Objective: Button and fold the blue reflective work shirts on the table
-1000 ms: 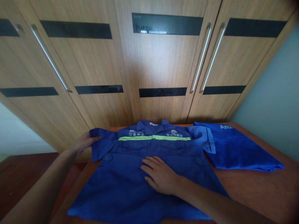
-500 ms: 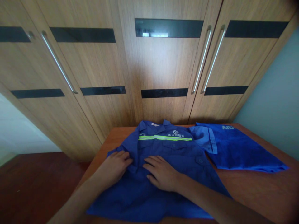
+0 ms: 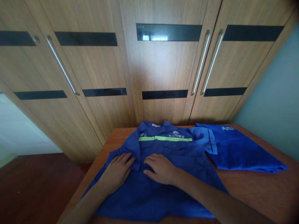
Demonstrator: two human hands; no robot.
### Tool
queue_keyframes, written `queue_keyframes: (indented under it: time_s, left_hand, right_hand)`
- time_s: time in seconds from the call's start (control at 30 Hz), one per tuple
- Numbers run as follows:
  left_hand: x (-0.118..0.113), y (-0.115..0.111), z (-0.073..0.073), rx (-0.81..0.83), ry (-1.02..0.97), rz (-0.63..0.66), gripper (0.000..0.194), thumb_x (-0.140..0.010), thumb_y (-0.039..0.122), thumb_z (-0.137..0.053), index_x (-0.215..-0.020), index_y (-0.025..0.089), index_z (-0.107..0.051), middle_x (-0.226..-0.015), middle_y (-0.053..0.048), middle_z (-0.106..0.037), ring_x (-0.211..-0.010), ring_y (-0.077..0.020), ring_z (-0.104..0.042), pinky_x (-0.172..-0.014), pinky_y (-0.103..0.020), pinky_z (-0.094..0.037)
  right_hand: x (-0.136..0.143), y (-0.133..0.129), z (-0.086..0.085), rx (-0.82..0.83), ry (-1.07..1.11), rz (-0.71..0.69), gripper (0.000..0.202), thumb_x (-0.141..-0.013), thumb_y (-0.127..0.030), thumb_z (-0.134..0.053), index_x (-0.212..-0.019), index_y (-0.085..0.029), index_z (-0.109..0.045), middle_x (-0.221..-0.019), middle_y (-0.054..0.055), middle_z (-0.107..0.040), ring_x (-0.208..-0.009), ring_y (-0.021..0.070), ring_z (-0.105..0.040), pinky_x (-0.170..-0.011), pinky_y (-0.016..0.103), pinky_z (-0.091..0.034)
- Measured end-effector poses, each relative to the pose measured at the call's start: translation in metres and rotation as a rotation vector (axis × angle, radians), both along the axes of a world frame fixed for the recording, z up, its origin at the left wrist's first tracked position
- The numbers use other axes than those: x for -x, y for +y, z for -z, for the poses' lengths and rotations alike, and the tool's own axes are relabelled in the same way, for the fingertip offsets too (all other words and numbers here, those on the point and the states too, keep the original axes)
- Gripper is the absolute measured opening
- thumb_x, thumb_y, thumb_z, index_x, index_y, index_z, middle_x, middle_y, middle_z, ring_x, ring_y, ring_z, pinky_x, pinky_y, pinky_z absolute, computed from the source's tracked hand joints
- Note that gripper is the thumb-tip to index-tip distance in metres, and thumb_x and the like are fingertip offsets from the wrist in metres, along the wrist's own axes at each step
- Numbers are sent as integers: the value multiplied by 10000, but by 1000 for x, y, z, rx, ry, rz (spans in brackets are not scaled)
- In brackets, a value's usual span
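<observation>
A dark blue work shirt (image 3: 158,199) lies spread front up, its collar toward the wardrobe. A yellow-green reflective stripe (image 3: 174,138) and white printing cross its chest. The left-hand sleeve (image 3: 135,151) is folded inward over the shirt front. My left hand (image 3: 119,171) rests on the cloth by that sleeve's lower end, fingers stretched out. Near the middle of the shirt, my right hand (image 3: 161,169) lies on the fabric, fingers extended and thumb apart. The lighter blue right-hand sleeve (image 3: 205,140) sticks out to the side.
A brighter blue folded cloth (image 3: 243,152) with white letters lies to the right, partly under the shirt's sleeve. Both are on a reddish-brown wooden table (image 3: 252,189). Behind stands a wooden wardrobe (image 3: 163,65) with long metal handles (image 3: 202,62). A dark red floor (image 3: 35,183) shows at left.
My left hand has slid slightly right and down along the folded sleeve, its fingers flatter. My right hand stays almost in place. The view has shifted a little.
</observation>
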State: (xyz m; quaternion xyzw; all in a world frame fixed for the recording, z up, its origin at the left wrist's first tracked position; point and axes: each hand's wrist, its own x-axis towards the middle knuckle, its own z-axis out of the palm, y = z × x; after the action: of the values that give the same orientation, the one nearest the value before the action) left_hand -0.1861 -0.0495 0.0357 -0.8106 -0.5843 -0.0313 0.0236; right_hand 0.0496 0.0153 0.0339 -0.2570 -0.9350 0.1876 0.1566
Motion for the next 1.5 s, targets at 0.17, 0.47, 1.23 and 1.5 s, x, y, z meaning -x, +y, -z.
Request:
queue_keyframes:
  time_s: [0.17,0.47,1.23,1.5]
  left_hand:
    - [-7,-1,-11,-2,-121,74,362,-921,355,-465,-1242,272,-612,-1288,-104,-609,-1145,-281,-584,-993,-461,-445]
    - [77,36,-21,175,-723,-243,471,-842,273,-423,-1281,219,-585,-1188,-76,-686,-1150,-267,-601,-1041,-477,-427]
    - [73,27,-30,433,-1200,-211,387,-743,409,-732,-1085,231,-692,-1140,-70,-700,-1089,-261,-619,-988,-378,-439]
    - [81,27,-17,391,-1320,-336,311,-740,416,-738,-942,182,-705,-929,-62,-729,-843,-206,-660,-797,-307,-496]
  right_hand:
    - [60,51,-7,430,238,366,487,-909,-485,-493,-1301,-196,-498,-1119,100,-683,-1072,274,-624,-932,406,-454]
    - [127,105,1,620,462,499,617,-734,-100,-567,-1335,-201,-471,-1253,70,-618,-1134,208,-588,-957,322,-462]
    - [143,131,5,689,504,304,307,-916,-263,-411,-1040,-149,-668,-839,56,-724,-737,176,-679,-695,304,-541]
    - [119,163,8,211,261,282,599,-764,-25,-493,-1328,-225,-522,-1362,70,-544,-1270,208,-452,-1053,384,-353]
